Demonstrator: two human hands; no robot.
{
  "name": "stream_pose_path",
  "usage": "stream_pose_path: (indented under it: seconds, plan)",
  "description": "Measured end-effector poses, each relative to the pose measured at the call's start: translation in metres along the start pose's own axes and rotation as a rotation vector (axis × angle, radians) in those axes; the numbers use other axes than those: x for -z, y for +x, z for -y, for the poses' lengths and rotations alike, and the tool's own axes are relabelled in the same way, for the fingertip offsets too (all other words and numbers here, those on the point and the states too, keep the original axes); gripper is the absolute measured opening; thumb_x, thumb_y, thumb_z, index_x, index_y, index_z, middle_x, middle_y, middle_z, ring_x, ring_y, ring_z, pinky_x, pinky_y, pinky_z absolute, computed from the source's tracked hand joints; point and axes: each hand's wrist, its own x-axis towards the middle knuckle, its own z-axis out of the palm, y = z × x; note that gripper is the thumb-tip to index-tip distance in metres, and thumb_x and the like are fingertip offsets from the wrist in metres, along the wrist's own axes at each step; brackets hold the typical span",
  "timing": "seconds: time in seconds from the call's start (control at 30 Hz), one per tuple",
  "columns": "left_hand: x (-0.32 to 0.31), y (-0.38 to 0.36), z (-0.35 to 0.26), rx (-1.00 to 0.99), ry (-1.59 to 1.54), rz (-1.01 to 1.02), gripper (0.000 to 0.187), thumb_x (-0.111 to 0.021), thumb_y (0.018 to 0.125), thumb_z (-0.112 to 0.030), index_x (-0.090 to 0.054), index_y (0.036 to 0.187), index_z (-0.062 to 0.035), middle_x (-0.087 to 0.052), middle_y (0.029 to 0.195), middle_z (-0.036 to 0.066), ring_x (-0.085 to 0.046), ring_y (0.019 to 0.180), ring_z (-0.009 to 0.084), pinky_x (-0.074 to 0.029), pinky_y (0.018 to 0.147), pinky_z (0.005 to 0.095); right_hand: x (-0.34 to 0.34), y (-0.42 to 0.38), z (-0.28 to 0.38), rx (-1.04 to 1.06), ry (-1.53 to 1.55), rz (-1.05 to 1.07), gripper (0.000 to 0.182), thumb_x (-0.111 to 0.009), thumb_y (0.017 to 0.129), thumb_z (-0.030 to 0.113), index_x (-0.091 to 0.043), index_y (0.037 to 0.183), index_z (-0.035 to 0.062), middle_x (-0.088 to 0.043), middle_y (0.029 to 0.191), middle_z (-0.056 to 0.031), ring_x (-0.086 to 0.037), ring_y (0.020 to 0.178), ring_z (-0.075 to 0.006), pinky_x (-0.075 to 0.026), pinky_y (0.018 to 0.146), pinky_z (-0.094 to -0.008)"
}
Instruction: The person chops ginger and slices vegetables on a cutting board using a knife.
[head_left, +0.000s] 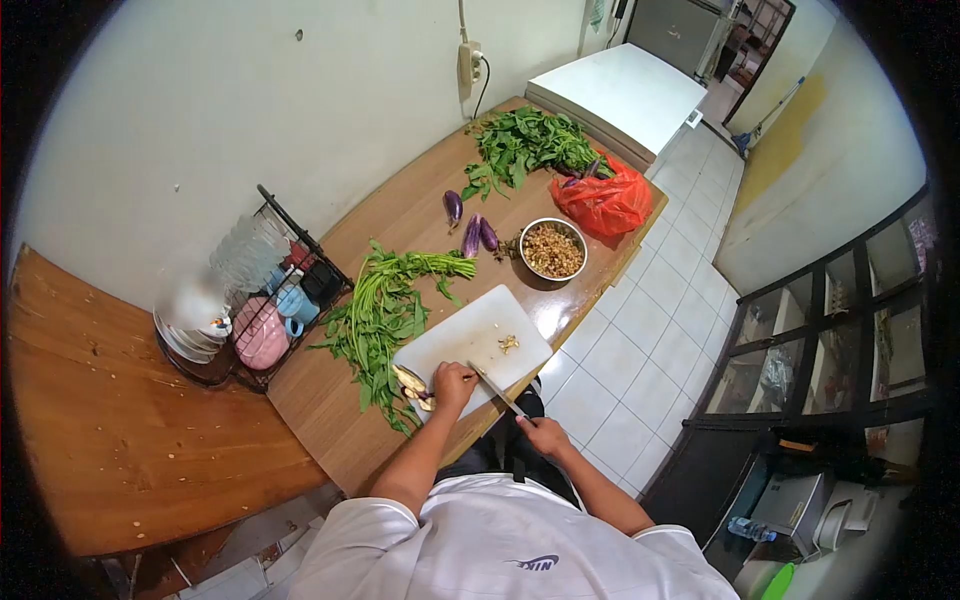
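My right hand (545, 437) is wrapped round the handle of a kitchen knife (500, 393), whose blade points up and left over the white cutting board (470, 325). Close to the blade tip, my left hand (455, 386) is closed with its fingers bent down on the board; whatever lies under them is hidden. Left of that hand, cut eggplant pieces (411, 380) with pale flesh and dark skin lie at the board's edge. A few small pale chopped bits (508, 343) sit toward the board's right side.
Leafy greens (375, 315) spread left of the board, with more greens (530, 145) farther back. Whole eggplants (472, 237), a metal bowl (553, 249) of brown chopped food and a red plastic bag (605, 203) are beyond. A dish rack (285, 290) stands by the wall.
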Motion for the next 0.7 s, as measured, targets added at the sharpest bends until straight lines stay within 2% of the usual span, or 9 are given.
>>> stream_pose_path:
  seconds: [0.13,0.33,0.5,0.63,0.7]
  plan:
    - [0.001,-0.003,0.001,-0.015,-0.029,-0.002,0.009,-0.083,0.075,-0.020,-0.082,0.080,-0.0119,-0.072,0.079,0.006,-0.062,0.084,0.0292,-0.052,0.082,0.0429,-0.003,-0.002,0.003,-0.034,0.052,-0.056,0.078,-0.043,0.098,0.070,-0.075,0.107,-0.0005,-0.071,0.105,-0.0307,-0.067,0.108,-0.0448,-0.051,0.095,-0.0488]
    - [-0.004,-0.005,0.005,0.028,-0.049,-0.005,0.011,-0.084,0.073,-0.020,-0.082,0.080,-0.0119,-0.073,0.080,0.005,-0.063,0.086,0.0288,-0.052,0.082,0.0407,-0.004,-0.016,-0.003,-0.068,0.118,0.074,0.079,-0.044,0.097,0.071,-0.075,0.102,-0.0017,-0.072,0.100,-0.0290,-0.068,0.102,-0.0446,-0.051,0.092,-0.0485]
    - [-0.008,-0.003,0.010,0.047,-0.047,-0.017,0.011,-0.085,0.070,-0.018,-0.081,0.079,-0.0121,-0.074,0.083,0.005,-0.064,0.086,0.0288,-0.053,0.081,0.0407,-0.017,-0.017,-0.008,0.005,0.116,0.004,0.080,-0.044,0.097,0.071,-0.074,0.102,-0.0022,-0.072,0.095,-0.0278,-0.069,0.098,-0.0426,-0.051,0.090,-0.0481]
    - [-0.008,-0.003,0.011,0.042,-0.035,0.008,0.015,-0.087,0.070,-0.018,-0.081,0.080,-0.0094,-0.075,0.084,0.008,-0.064,0.084,0.0292,-0.053,0.081,0.0404,-0.017,-0.018,0.000,-0.038,0.131,0.033,0.080,-0.044,0.097,0.071,-0.074,0.105,-0.0022,-0.072,0.100,-0.0293,-0.069,0.103,-0.0437,-0.051,0.093,-0.0476]
    - [-0.009,-0.002,0.012,0.034,0.003,0.013,0.010,-0.085,0.070,-0.018,-0.081,0.078,-0.0122,-0.073,0.082,0.005,-0.064,0.087,0.0293,-0.053,0.081,0.0411,-0.020,-0.013,0.003,-0.024,0.069,-0.057,0.079,-0.045,0.097,0.071,-0.074,0.108,-0.0010,-0.072,0.104,-0.0297,-0.068,0.107,-0.0437,-0.051,0.095,-0.0473]
